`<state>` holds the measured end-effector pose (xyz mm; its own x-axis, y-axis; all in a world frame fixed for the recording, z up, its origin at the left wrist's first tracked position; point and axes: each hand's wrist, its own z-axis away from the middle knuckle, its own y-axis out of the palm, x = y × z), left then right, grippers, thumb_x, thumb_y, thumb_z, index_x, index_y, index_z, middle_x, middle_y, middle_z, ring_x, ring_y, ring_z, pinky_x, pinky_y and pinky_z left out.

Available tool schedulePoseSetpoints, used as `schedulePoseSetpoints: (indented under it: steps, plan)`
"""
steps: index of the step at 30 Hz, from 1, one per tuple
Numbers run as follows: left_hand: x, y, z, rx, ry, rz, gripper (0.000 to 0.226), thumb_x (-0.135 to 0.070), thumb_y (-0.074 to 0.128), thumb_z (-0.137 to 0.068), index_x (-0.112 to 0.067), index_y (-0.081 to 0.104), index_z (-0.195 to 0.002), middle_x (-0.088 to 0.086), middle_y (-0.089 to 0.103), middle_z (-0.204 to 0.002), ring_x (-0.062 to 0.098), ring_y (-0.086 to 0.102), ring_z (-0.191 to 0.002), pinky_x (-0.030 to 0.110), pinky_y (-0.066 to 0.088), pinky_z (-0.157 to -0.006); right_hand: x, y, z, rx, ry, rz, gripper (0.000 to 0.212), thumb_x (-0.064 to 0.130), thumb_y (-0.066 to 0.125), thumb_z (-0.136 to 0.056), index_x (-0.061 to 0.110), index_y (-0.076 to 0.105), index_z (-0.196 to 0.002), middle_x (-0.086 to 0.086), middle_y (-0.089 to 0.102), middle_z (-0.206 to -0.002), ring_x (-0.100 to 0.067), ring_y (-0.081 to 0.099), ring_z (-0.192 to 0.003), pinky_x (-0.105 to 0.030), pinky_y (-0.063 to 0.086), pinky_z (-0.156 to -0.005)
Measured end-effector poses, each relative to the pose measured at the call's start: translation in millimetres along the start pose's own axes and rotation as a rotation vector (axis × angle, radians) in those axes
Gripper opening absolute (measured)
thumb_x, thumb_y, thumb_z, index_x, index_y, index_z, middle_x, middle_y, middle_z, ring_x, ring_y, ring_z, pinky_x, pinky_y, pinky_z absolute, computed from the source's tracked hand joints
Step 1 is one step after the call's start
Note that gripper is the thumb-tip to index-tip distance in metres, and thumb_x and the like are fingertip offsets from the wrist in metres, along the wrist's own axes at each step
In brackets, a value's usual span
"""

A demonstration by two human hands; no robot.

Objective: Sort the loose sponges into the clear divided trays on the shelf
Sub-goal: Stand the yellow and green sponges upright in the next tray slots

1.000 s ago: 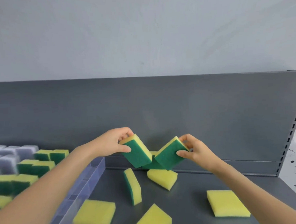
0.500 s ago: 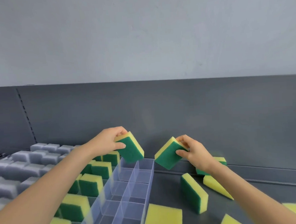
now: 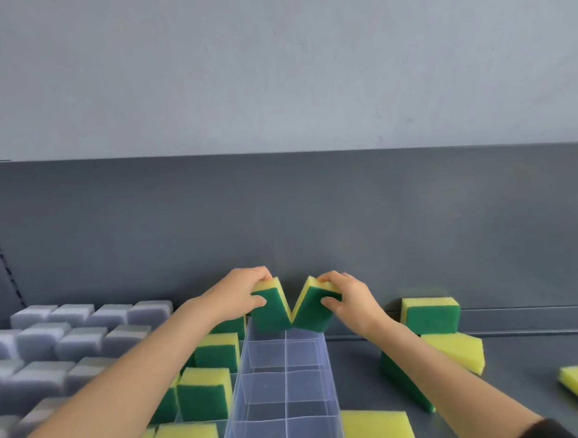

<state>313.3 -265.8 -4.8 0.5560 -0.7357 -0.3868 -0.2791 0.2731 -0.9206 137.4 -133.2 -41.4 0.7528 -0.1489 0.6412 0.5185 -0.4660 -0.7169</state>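
A: Where are your sponges right now?

B: You have one in each hand, in the middle of the frame. Your left hand (image 3: pixel 238 297) pinches the left sponge (image 3: pixel 272 311), thumb on the green face and fingers over the yellow top. Your right hand (image 3: pixel 350 297) pinches the right sponge (image 3: pixel 314 313) the same way. The two lean apart like a V. Their bottom corners touch just over the far end of the clear tray (image 3: pixel 333 380).

A: So each grip is closed on a sponge?

B: Yes. Neither grip is spread out.

A: How will they feel?

B: Very light and squishy, I think. The yellow part looks like soft foam. The green side looks rough, so it should not slip. Nothing here can break.

A: Where should you hold them?

B: Near the top edge, thumb on one flat side and fingers on the other. Hold softly. If you squeeze hard, the sponge may bulge and catch on the thin walls of its little box.

A: What is left to do?

B: Stand each one up straight and push it down. More loose sponges (image 3: pixel 455 350) lie on the shelf (image 3: pixel 522 350) at the right of the frame.
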Motion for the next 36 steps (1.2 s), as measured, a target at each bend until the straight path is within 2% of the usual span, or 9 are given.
schedulePoseSetpoints:
  steps: [5, 9, 17, 22, 26, 30, 36]
  plan:
    - [8.8, -0.5, -4.6, 0.026, -0.028, -0.041, 0.034, -0.016, 0.057, -0.09, -0.023, 0.05, -0.122, 0.0, 0.052, -0.129, 0.019, 0.053, -0.112, 0.035, 0.045, -0.095, 3.8, 5.2, -10.0, 0.043, -0.023, 0.059, 0.034, 0.009, 0.052, -0.091, 0.016, 0.051, -0.125, -0.009, 0.053, -0.116, -0.018, 0.047, -0.095, -0.021, 0.038, -0.082]
    - [12.5, 3.7, -6.8, 0.066, -0.034, -0.045, 0.036, -0.016, 0.057, -0.09, -0.023, 0.049, -0.125, -0.001, 0.049, -0.133, 0.018, 0.049, -0.117, 0.03, 0.042, -0.095, 5.7, 10.8, -16.2, 0.138, -0.034, 0.165, 0.035, 0.01, 0.05, -0.092, 0.016, 0.05, -0.127, -0.01, 0.051, -0.121, -0.027, 0.051, -0.107, -0.029, 0.043, -0.091]
    - [4.4, 22.4, -15.0, 0.16, -0.036, -0.165, 0.039, -0.014, 0.055, -0.091, -0.021, 0.047, -0.128, 0.005, 0.048, -0.132, 0.021, 0.051, -0.101, 0.033, 0.045, -0.087, 0.3, 32.0, -19.1, 0.297, -0.043, 0.294, 0.038, 0.011, 0.049, -0.092, 0.017, 0.049, -0.129, -0.012, 0.048, -0.125, -0.03, 0.052, -0.109, -0.034, 0.044, -0.094]
    - [2.6, 32.6, -17.6, 0.168, -0.04, -0.215, 0.04, -0.015, 0.054, -0.091, -0.021, 0.046, -0.13, 0.004, 0.052, -0.129, 0.019, 0.052, -0.094, 0.03, 0.044, -0.077, -8.5, 38.3, -15.9, 0.287, -0.044, 0.262, 0.036, 0.013, 0.049, -0.093, 0.016, 0.05, -0.129, -0.01, 0.05, -0.125, -0.028, 0.053, -0.109, -0.032, 0.045, -0.094]
    - [0.7, 32.5, -19.3, 0.175, -0.037, -0.244, 0.044, -0.018, 0.056, -0.09, -0.022, 0.045, -0.132, 0.003, 0.051, -0.133, 0.021, 0.055, -0.107, 0.031, 0.046, -0.082, -9.9, 35.9, -15.6, 0.293, -0.067, 0.265, 0.042, 0.015, 0.051, -0.092, 0.019, 0.045, -0.133, -0.01, 0.05, -0.127, -0.027, 0.052, -0.112, -0.032, 0.043, -0.095]
    - [-3.0, 30.3, -17.6, 0.18, -0.019, -0.245, 0.054, -0.023, 0.06, -0.088, -0.022, 0.04, -0.137, 0.0, 0.046, -0.14, 0.02, 0.049, -0.121, 0.035, 0.046, -0.096, -11.2, 29.0, -9.5, 0.289, -0.07, 0.268, 0.056, 0.021, 0.054, -0.09, 0.022, 0.033, -0.142, -0.008, 0.047, -0.133, -0.025, 0.05, -0.116, -0.031, 0.042, -0.097]
    - [-23.8, 22.9, -18.9, 0.067, 0.048, -0.235, 0.048, -0.028, 0.054, -0.091, -0.023, 0.041, -0.137, -0.001, 0.044, -0.139, 0.018, 0.047, -0.123, 0.036, 0.044, -0.099, -16.4, 1.1, 5.2, 0.223, -0.045, 0.273, 0.058, 0.023, 0.055, -0.091, 0.021, 0.029, -0.143, -0.007, 0.041, -0.141, -0.025, 0.046, -0.124, -0.03, 0.039, -0.102]
